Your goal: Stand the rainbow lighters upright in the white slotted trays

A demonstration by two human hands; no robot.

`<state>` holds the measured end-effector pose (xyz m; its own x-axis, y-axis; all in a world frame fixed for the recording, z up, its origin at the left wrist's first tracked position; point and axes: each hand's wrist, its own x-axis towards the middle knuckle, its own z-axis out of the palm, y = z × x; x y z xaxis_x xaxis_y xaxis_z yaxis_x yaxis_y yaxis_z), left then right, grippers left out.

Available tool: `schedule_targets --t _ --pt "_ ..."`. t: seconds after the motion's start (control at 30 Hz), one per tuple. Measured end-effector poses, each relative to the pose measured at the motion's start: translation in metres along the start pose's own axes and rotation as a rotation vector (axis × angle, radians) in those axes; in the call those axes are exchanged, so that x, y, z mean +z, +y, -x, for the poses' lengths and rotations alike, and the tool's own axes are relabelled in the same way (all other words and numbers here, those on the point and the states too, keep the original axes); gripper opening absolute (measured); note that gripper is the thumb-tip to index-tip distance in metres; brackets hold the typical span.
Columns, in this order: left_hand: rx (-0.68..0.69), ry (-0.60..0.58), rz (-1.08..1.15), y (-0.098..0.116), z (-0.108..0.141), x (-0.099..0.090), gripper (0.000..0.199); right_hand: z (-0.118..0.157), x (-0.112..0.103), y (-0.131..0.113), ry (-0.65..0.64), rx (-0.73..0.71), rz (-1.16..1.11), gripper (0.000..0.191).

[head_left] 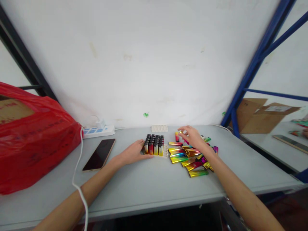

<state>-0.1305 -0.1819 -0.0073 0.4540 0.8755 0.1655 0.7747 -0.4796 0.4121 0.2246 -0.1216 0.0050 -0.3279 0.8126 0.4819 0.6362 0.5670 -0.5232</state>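
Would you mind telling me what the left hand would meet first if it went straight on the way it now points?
The left hand would probably meet the upright lighters in the white tray first; it sits right at their left side, though actual contact is hard to confirm.

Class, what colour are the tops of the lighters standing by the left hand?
The tops of those lighters are black, best seen in the head view.

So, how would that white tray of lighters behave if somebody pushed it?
The tray would probably slide, lying flat on the table. Its upright lighters might wobble, standing well above the rim. It's likely heavier near the left hand, since the opposite holes look unfilled.
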Motion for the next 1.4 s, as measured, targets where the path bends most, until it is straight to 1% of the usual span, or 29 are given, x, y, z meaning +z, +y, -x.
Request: schedule_targets --t 0.1,0.17,0.23,0.37,0.43,0.53,0.6,0.7,0.83,1.0,1.1,1.2,1.3,1.33,1.4 --pt "0.001 0.007 0.017 0.0 0.0 0.0 0.063 0.0 0.004 -0.009 0.018 0.1 -0.297 0.035" --pt "-0.004 0.008 0.015 -0.001 0.0 0.001 0.066 0.001 0.008 -0.015 0.013 0.144 -0.419 0.041" --pt "-0.005 0.006 0.01 -0.002 0.0 0.002 0.068 0.002 0.014 -0.021 -0.001 0.2 -0.469 0.044" --pt "0.017 0.033 0.044 -0.005 0.0 0.003 0.068 0.004 0.023 -0.032 -0.08 0.297 -0.513 0.049" --pt "0.02 0.047 0.059 -0.005 0.0 0.003 0.068 0.005 0.026 -0.035 -0.113 0.303 -0.547 0.05" --pt "0.02 0.033 0.051 -0.004 0.0 0.002 0.066 0.007 0.027 -0.038 -0.139 0.269 -0.634 0.047" --pt "0.011 0.022 0.033 -0.003 0.0 0.002 0.067 0.007 0.027 -0.039 -0.115 0.26 -0.696 0.048" --pt "-0.001 0.014 0.006 -0.002 0.0 0.001 0.07 0.006 0.03 -0.039 -0.024 0.302 -0.762 0.058" --pt "0.006 -0.01 -0.009 -0.002 0.0 0.001 0.07 0.003 0.033 -0.035 0.047 0.32 -0.785 0.051" --pt "0.004 -0.006 0.016 -0.003 0.0 0.001 0.069 0.0 0.03 -0.031 0.095 0.305 -0.73 0.052" --pt "0.013 0.002 0.022 -0.004 -0.001 0.002 0.069 0.0 0.028 -0.031 0.051 0.28 -0.679 0.061" --pt "0.017 -0.004 0.011 -0.006 0.0 0.003 0.066 0.001 0.029 -0.033 -0.009 0.285 -0.656 0.069" --pt "0.012 0.002 0.007 -0.006 0.0 0.002 0.067 0.003 0.032 -0.037 -0.107 0.316 -0.709 0.068" --pt "0.014 0.008 0.01 -0.005 0.0 0.002 0.067 0.003 0.033 -0.038 -0.119 0.327 -0.721 0.066" --pt "0.023 0.012 0.016 -0.003 0.0 0.001 0.066 0.003 0.032 -0.041 -0.103 0.339 -0.692 0.065"
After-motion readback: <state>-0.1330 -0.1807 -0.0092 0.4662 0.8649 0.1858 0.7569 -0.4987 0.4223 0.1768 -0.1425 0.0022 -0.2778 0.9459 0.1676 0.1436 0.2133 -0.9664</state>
